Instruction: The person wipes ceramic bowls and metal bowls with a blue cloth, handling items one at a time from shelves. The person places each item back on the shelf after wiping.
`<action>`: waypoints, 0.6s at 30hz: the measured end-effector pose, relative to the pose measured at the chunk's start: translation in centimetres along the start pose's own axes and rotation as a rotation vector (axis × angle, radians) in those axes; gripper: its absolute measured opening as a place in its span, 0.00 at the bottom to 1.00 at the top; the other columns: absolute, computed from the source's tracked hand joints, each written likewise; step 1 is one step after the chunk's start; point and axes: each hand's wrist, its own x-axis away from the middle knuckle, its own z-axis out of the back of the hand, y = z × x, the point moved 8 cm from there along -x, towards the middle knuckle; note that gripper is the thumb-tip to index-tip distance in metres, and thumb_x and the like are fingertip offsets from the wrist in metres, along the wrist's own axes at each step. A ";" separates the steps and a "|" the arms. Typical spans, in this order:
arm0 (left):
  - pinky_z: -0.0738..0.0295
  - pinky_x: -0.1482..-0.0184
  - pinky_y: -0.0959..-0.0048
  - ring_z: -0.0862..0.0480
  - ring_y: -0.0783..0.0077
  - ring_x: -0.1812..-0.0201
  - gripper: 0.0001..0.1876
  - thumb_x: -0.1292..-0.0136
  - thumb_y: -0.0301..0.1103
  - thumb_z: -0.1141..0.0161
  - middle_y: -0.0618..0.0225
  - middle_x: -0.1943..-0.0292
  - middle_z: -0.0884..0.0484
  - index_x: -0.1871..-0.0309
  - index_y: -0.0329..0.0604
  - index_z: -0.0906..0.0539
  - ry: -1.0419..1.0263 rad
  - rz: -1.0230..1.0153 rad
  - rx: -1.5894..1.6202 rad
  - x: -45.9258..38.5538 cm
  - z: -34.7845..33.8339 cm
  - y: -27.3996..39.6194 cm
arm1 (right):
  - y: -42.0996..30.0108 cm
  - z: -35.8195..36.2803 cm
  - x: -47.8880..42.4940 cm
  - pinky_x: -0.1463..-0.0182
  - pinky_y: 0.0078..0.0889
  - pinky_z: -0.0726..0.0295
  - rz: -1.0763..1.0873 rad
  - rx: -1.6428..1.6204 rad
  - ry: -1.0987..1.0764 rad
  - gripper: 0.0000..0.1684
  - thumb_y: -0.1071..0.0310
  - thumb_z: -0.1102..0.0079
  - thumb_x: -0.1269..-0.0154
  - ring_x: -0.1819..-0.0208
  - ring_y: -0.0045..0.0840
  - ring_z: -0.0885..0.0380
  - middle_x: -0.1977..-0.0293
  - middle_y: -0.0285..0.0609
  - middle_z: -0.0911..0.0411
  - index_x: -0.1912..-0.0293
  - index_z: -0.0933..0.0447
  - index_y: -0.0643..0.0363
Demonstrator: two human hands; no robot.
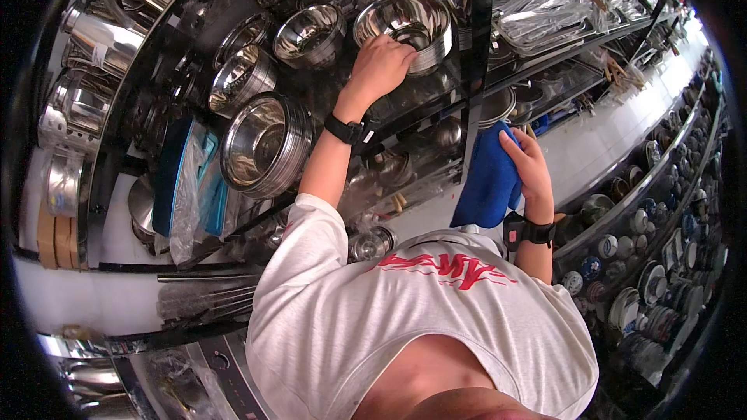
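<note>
My left hand is at the near rim of a shiny steel bowl, the top one of a nested stack on a dark shelf. Its fingers are curled over the rim, with some fingertips hidden. In my right hand, held in front of my chest at the right, hangs a folded blue cloth. A smaller stack of steel bowls stands left of my left hand. Nearer me, a tilted stack of wide steel bowls lies beside my left forearm.
Blue boxes with plastic wrap stand at the left. Steel trays under plastic fill the upper right shelf. Ceramic dishes crowd the right-hand racks. Steel pots line the far left. A dark shelf post stands right of the bowls.
</note>
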 end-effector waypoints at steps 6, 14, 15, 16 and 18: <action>0.22 0.61 0.61 0.16 0.58 0.65 0.11 0.29 0.35 0.48 0.59 0.67 0.15 0.56 0.41 0.17 -0.156 0.102 -0.038 -0.3 -1.1 -0.1 | -0.2 0.0 -0.1 0.71 0.14 0.30 0.005 -0.033 0.000 0.15 0.57 0.43 0.29 0.75 0.08 0.28 0.73 0.27 0.24 0.59 0.24 0.61; 0.21 0.61 0.61 0.15 0.57 0.63 0.08 0.32 0.31 0.47 0.59 0.66 0.15 0.57 0.41 0.17 -0.055 0.036 -0.076 0.0 -1.1 0.2 | 0.1 0.3 -0.1 0.71 0.14 0.30 -0.015 -0.045 0.021 0.15 0.57 0.43 0.29 0.75 0.08 0.28 0.73 0.27 0.24 0.58 0.23 0.61; 0.21 0.61 0.61 0.15 0.57 0.63 0.08 0.32 0.31 0.46 0.59 0.66 0.14 0.58 0.41 0.17 -0.033 0.028 -0.065 0.0 -1.0 0.2 | 0.1 0.4 0.0 0.72 0.14 0.30 -0.021 -0.038 0.021 0.15 0.57 0.43 0.29 0.75 0.08 0.28 0.73 0.27 0.24 0.58 0.23 0.61; 0.21 0.61 0.61 0.15 0.57 0.63 0.08 0.33 0.30 0.46 0.59 0.66 0.14 0.58 0.41 0.17 -0.010 0.021 -0.053 0.1 -1.0 0.1 | 0.2 0.4 0.0 0.72 0.14 0.30 -0.022 -0.044 0.019 0.15 0.57 0.43 0.29 0.75 0.08 0.28 0.73 0.27 0.24 0.58 0.23 0.61; 0.21 0.61 0.60 0.15 0.56 0.62 0.07 0.34 0.29 0.45 0.58 0.66 0.14 0.59 0.40 0.17 0.023 0.015 -0.033 0.3 -1.1 0.0 | 0.3 0.4 0.0 0.72 0.14 0.30 -0.024 -0.055 0.015 0.15 0.57 0.44 0.29 0.75 0.08 0.28 0.72 0.27 0.24 0.57 0.23 0.61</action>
